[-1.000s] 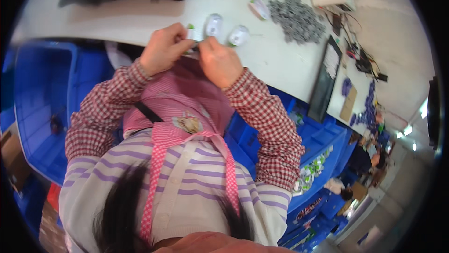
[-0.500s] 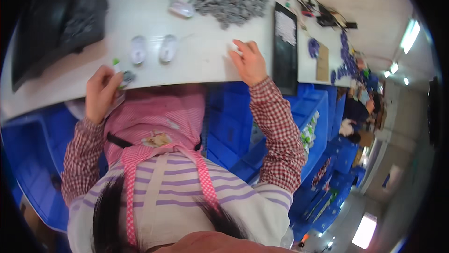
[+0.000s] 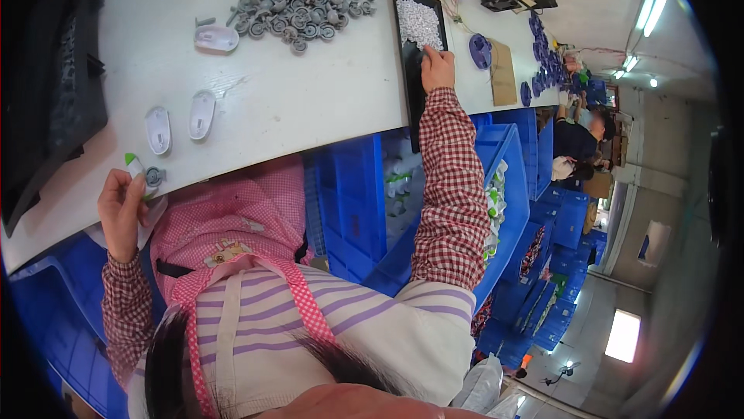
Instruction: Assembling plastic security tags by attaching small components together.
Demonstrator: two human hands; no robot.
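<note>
Near the table's front edge at the left, my left hand (image 3: 120, 210) is closed round a small white and green plastic piece (image 3: 135, 163). A grey wheel part (image 3: 155, 177) sits against it by the fingertips. My right hand (image 3: 438, 70) reaches over the black tray (image 3: 412, 101), fingers pinched together at the edge of a heap of small white pieces (image 3: 419, 24); what they grip is hidden. Between the hands lie two white oval shells (image 3: 158, 131), hollow side up. A third white shell (image 3: 216, 39) lies farther back, beside the pile of grey wheel parts (image 3: 306, 2).
A large black container (image 3: 54, 70) stands at the left. Right of the tray are a purple ring (image 3: 480, 51), a cardboard piece (image 3: 502, 74), cables and more purple parts. Blue crates (image 3: 353, 202) sit below the table edge, one holding white and green pieces. Another person works far right.
My right hand has moved from above the bare tabletop to the white pieces in the black tray. My left hand keeps its piece. The view has turned rightward.
</note>
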